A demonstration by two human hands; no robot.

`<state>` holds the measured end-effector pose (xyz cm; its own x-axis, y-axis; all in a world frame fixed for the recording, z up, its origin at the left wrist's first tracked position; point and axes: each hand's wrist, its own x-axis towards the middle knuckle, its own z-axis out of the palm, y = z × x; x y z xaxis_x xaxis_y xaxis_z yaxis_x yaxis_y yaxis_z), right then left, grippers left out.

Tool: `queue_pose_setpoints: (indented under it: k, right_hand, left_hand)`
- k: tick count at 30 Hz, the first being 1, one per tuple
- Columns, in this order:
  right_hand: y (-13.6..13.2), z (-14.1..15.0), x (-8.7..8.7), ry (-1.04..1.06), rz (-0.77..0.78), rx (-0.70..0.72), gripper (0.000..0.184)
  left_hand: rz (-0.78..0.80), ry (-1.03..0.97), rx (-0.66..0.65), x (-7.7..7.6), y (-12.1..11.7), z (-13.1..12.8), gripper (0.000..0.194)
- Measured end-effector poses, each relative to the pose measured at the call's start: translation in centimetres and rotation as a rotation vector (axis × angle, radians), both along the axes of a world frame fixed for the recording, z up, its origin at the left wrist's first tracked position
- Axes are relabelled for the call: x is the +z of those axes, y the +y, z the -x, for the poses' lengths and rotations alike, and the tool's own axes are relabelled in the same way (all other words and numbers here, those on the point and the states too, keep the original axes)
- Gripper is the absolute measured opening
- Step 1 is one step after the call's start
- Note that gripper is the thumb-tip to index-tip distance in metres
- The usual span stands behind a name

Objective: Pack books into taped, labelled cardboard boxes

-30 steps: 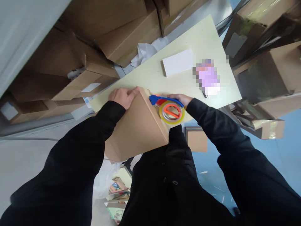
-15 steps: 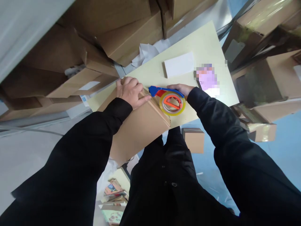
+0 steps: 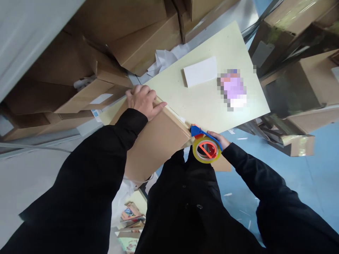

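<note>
A brown cardboard box (image 3: 156, 144) sits at the front of the pale table, turned at an angle to me. My left hand (image 3: 143, 102) lies over its far upper corner, fingers bent over the edge and thumb stretched along the right-hand rim. My right hand (image 3: 221, 140) is closed round the handle of a tape dispenser (image 3: 196, 150), blue and red with a yellowish roll of clear tape. The dispenser's blue head is at the box's near right corner. My palm and most of the right fingers are hidden behind it.
On the pale table (image 3: 203, 102) lie a white flat box (image 3: 200, 72) and a blurred pinkish item (image 3: 233, 86). Large open cartons (image 3: 148, 46) line the far left side. More taped cartons (image 3: 307, 84) are stacked at the right. Another small box (image 3: 224, 164) is on the blue floor.
My right hand has drawn the tape dispenser along the box's right edge, toward my body. My left hand has shifted onto the box's upper corner, and its thumb has stretched out along the rim.
</note>
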<state>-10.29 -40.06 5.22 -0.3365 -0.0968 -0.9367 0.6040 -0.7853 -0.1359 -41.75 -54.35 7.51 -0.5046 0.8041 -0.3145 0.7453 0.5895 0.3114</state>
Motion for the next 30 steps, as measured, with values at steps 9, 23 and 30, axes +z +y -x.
queue_pose_setpoints:
  k: [9, 23, 30]
  right_hand:
    - [2.8, 11.6, -1.7, 0.154, -0.231, -0.136, 0.033]
    - [5.6, 11.3, -1.2, 0.162, -0.178, -0.037, 0.027]
    - [0.9, 3.3, 0.4, 0.074, -0.002, 0.016, 0.028]
  left_hand:
    - [0.054, 0.069, 0.506, -2.3, -1.7, 4.7, 0.070]
    - [0.010, 0.049, -0.024, -0.1, 1.7, 0.1, 0.080]
    - [0.025, 0.043, -0.015, 0.0, 1.8, 0.0, 0.081]
